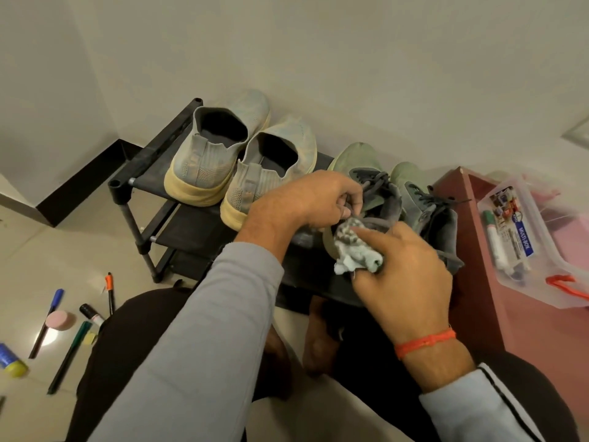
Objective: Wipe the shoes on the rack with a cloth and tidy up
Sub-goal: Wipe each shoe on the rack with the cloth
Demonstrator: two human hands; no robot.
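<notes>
Against a plain pale wall stood a black tube-framed shoe rack (149, 161) with fabric shelves. On its top shelf sat knit slip-on shoes (204, 161) with yellowed soles and green laced sneakers (360, 161). The left hand (306, 199) pinched a sneaker's lace; the right hand (404, 275) gripped a bunched, fluffy cloth (353, 250) against the shoe. Markers (68, 355) littered the tiled floor.

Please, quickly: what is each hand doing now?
Left hand: fingers pinch a shoelace of the green shoe.
Right hand: holds the cloth.
</notes>
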